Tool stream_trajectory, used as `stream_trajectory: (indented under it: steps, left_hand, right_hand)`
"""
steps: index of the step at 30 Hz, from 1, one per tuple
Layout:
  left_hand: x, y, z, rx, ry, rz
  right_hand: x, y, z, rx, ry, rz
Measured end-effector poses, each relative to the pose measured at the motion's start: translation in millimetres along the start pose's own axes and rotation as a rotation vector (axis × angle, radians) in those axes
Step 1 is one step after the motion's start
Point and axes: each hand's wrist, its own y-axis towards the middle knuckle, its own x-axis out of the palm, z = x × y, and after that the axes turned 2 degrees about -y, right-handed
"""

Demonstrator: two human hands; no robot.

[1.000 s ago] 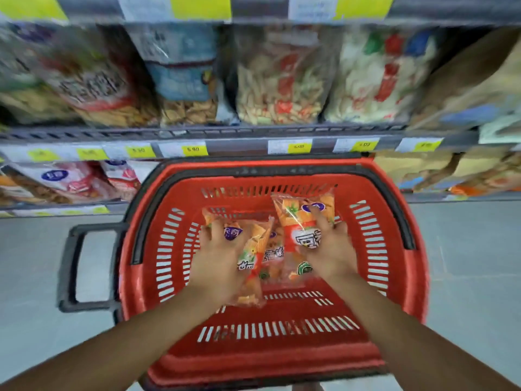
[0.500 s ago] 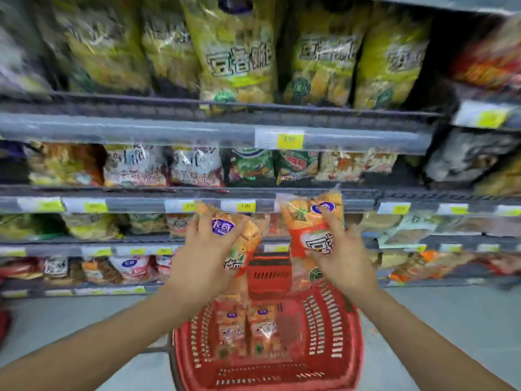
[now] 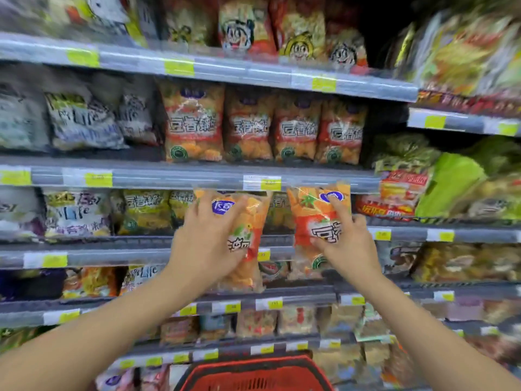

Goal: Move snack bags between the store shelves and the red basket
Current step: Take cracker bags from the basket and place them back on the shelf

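Both hands are up in front of the store shelves [image 3: 169, 176]. I have the left hand [image 3: 203, 241] curled round one orange snack bag [image 3: 253, 213], fingers across its face. The right hand [image 3: 349, 246] grips a second orange bag [image 3: 307, 218] just to the right, index finger up on the blue logo, the other fingers wrapped lower down. Both bags are upright and close together; I cannot tell if they touch. Their tops sit just below a yellow price tag [image 3: 270, 184]. A row of matching orange bags [image 3: 265, 128] stands on the shelf above. The red basket [image 3: 253, 368] is low and near, partly in view.
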Motion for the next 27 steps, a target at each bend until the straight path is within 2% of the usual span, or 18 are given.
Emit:
stream_trajectory:
  steps: [5, 10, 15, 18, 22, 27]
  left_hand:
    - [-35, 59, 15, -0.023, 0.03, 0.151]
    - [-32, 119, 27, -0.102, 0.024, 0.218]
    - [-14, 169, 38, -0.142, 0.064, 0.288]
    - [-4, 195, 42, -0.167, 0.088, 0.304]
    - [7, 223, 45, -0.137, 0.135, 0.295]
    - [20, 244, 49, -0.114, 0.196, 0.308]
  right_hand:
    - [-45, 49, -5, -0.025, -0.048, 0.103]
    - [-69, 102, 8, -0.032, -0.02, 0.133]
    - [-82, 151, 32, 0.106, 0.148, 0.133]
    - [-84, 178, 45, 0.184, 0.216, 0.12]
    - [-75, 204, 49, 0.179, 0.171, 0.085]
    - [-66, 232, 45, 0.132, 0.145, 0.124]
